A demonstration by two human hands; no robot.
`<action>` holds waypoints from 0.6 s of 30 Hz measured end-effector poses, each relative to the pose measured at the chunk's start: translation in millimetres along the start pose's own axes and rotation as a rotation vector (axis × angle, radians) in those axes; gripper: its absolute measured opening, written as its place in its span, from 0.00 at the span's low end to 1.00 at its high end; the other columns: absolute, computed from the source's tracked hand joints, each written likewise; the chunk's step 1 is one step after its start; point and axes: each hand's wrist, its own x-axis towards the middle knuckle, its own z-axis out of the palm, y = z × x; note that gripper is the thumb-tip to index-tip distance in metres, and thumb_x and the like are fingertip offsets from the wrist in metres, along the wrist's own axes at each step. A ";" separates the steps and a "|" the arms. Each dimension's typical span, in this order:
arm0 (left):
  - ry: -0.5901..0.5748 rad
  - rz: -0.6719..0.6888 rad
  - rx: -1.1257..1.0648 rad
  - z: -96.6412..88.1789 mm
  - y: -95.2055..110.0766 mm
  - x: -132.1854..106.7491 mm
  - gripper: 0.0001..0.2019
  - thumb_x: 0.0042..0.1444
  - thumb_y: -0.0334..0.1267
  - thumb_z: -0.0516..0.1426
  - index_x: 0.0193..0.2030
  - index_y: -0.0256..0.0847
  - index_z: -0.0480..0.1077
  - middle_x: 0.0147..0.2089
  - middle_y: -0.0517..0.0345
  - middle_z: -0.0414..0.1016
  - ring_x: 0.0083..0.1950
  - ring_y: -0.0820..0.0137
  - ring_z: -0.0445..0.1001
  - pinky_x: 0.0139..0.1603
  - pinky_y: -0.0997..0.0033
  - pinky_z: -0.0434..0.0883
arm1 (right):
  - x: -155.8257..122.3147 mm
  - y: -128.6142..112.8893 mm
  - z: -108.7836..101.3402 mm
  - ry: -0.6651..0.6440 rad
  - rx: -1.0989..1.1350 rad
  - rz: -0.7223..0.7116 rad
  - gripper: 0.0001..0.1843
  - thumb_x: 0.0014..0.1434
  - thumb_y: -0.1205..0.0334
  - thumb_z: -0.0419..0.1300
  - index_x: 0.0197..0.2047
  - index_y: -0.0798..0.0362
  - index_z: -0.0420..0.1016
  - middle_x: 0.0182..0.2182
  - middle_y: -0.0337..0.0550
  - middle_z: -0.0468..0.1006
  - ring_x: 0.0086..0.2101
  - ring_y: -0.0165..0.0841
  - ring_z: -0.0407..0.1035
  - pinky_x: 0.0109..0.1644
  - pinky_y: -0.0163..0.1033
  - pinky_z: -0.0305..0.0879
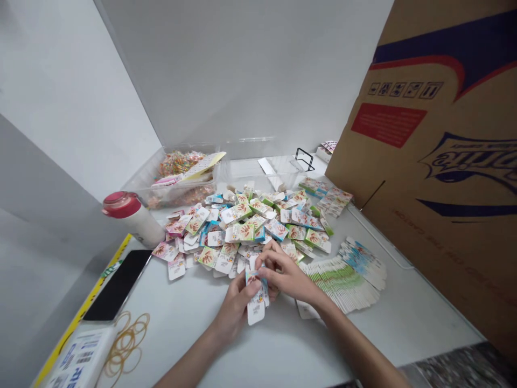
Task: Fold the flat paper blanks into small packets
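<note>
Nearest, at the bottom of the view, both bare forearms reach in from 6 o'clock. The left hand [236,312] and right hand [287,274] meet over a small bunch of printed cards [256,302], held just above the white tabletop [283,347]. Both hands are closed on the bunch: the left thumb and fingers pinch it from the near side, while the right fingers curl over its upper edge. Exactly how each finger sits is hidden by the hands.

The cards look light, thin and fairly stiff, with a glossy face that may slip against its neighbours. They could bend at the corners if squeezed hard. The long edges seem the surest place to hold, with the white tab left free.

Just beyond the hands, at 3 o'clock, a neat overlapping row of cards [343,283] lies on the table. At 12 o'clock sits a loose heap of cards [242,226] in green, blue and pink, with a smaller group [327,198] at 1 o'clock.

At 8 o'clock lie loose rubber bands [125,345], with a black phone [117,285] beyond them. A bottle with a red lid [133,218] stands at 10 o'clock. Farther back, a clear plastic tub [173,178] holds colourful contents, and a large cardboard carton [436,134] stands upright at 2 o'clock.
</note>
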 end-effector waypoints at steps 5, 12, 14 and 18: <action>0.040 -0.018 0.144 -3.2 1.5 2.6 0.23 0.50 0.51 0.64 0.41 0.33 0.66 0.30 0.54 0.74 0.28 0.71 0.74 0.29 0.73 0.70 | 1.6 -3.9 -6.4 0.030 -0.069 -0.111 0.21 0.65 0.48 0.53 0.30 0.57 0.70 0.38 0.44 0.63 0.38 0.28 0.62 0.44 0.33 0.63; -0.033 0.176 0.502 -10.0 2.3 1.7 0.20 0.57 0.51 0.58 0.43 0.32 0.69 0.40 0.49 0.76 0.39 0.66 0.74 0.39 0.71 0.70 | 2.2 11.8 -17.3 -0.045 0.296 0.130 0.17 0.60 0.51 0.61 0.44 0.56 0.75 0.27 0.39 0.68 0.21 0.22 0.60 0.25 0.29 0.59; -0.021 0.189 0.445 -8.6 1.0 -0.1 0.20 0.57 0.46 0.60 0.50 0.35 0.65 0.40 0.50 0.76 0.41 0.66 0.74 0.41 0.70 0.70 | 3.2 14.0 -16.5 -0.043 0.385 0.153 0.18 0.55 0.56 0.66 0.47 0.52 0.74 0.34 0.40 0.70 0.25 0.22 0.64 0.26 0.28 0.60; 0.004 0.243 0.336 -8.5 -3.2 -2.4 0.29 0.57 0.41 0.61 0.59 0.43 0.50 0.38 0.55 0.77 0.38 0.67 0.76 0.41 0.69 0.71 | 4.5 11.0 -14.8 -0.100 0.469 0.200 0.26 0.48 0.61 0.71 0.50 0.48 0.71 0.41 0.39 0.69 0.29 0.22 0.66 0.27 0.26 0.61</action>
